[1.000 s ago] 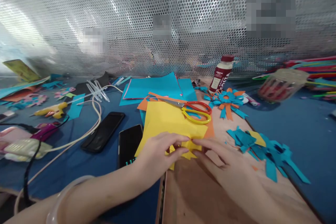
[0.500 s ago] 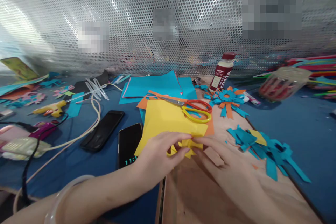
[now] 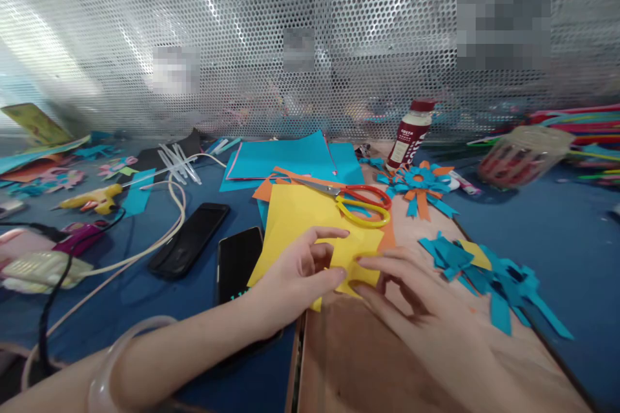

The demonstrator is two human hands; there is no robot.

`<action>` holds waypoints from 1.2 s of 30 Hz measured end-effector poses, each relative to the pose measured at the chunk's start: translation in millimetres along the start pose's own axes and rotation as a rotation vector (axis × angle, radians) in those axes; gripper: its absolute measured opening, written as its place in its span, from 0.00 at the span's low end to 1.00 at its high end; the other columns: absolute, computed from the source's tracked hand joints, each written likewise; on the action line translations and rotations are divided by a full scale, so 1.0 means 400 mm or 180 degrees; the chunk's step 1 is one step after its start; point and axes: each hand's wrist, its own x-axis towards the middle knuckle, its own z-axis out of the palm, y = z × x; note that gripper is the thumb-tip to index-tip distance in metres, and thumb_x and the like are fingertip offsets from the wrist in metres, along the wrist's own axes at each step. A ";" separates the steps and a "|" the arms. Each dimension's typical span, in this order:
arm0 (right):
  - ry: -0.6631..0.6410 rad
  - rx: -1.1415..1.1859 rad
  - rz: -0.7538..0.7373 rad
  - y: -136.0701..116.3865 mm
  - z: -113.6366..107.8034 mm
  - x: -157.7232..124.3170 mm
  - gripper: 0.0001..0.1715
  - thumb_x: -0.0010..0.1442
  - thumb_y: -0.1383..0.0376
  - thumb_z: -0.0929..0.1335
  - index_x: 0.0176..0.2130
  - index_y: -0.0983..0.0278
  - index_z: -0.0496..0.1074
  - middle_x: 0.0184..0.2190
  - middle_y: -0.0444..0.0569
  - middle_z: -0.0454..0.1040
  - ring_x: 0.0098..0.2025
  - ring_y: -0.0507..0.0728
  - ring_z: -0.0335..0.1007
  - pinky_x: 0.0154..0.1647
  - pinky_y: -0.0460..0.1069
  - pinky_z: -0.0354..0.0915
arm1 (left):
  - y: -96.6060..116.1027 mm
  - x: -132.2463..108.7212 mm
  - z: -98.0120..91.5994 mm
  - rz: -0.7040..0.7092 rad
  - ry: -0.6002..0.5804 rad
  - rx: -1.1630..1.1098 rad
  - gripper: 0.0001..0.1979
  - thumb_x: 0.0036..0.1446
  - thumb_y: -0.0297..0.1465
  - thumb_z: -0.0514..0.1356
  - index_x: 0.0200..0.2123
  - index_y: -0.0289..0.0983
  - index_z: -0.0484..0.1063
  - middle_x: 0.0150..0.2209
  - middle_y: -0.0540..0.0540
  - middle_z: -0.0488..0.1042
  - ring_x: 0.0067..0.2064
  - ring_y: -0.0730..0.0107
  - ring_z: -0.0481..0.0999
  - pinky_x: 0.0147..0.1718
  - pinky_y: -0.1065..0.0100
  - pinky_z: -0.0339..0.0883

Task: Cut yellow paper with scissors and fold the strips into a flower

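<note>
My left hand (image 3: 295,274) and my right hand (image 3: 411,300) meet over a small folded yellow paper piece (image 3: 352,266), both pinching it between thumb and fingers. The piece rests on the near edge of a larger yellow sheet (image 3: 300,222), which lies on an orange sheet (image 3: 387,239). Red-and-yellow scissors (image 3: 358,203) lie shut just beyond on the yellow sheet. A clear bangle (image 3: 104,368) circles my left wrist.
Two dark phones (image 3: 188,239) (image 3: 238,261) lie left of the paper. Blue sheets (image 3: 285,158), a bottle (image 3: 409,132), a blue-orange paper flower (image 3: 419,184), blue cut pieces (image 3: 489,277), a glue gun (image 3: 97,197), cables (image 3: 159,242) and a perforated metal screen (image 3: 310,39) surround the spot.
My left hand's fingers have lifted and spread a little, and both hands have flattened the small yellow piece, which looked crumpled before. The rest is unchanged.
</note>
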 end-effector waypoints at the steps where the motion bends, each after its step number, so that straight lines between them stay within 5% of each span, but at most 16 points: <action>1: -0.0015 0.0011 -0.0015 -0.001 -0.002 -0.002 0.12 0.58 0.66 0.66 0.44 0.55 0.67 0.31 0.42 0.68 0.30 0.50 0.66 0.32 0.47 0.66 | 0.000 -0.001 0.001 0.0007 -0.0027 -0.0080 0.23 0.51 0.32 0.61 0.50 0.36 0.60 0.37 0.45 0.71 0.36 0.71 0.72 0.33 0.70 0.63; 24: -0.0001 0.0000 -0.0077 -0.016 -0.022 0.001 0.11 0.56 0.69 0.67 0.40 0.57 0.70 0.34 0.43 0.72 0.30 0.50 0.67 0.29 0.45 0.66 | -0.014 -0.010 -0.001 0.0095 -0.0310 0.0233 0.16 0.52 0.28 0.60 0.45 0.37 0.65 0.45 0.42 0.70 0.45 0.67 0.71 0.42 0.67 0.65; 36: -0.0612 0.0099 -0.0029 -0.011 -0.031 0.004 0.14 0.58 0.68 0.65 0.43 0.54 0.70 0.37 0.44 0.72 0.34 0.51 0.68 0.31 0.46 0.67 | -0.019 -0.011 -0.003 0.0176 -0.0360 0.0412 0.13 0.56 0.30 0.57 0.46 0.39 0.68 0.44 0.44 0.72 0.43 0.67 0.72 0.40 0.68 0.66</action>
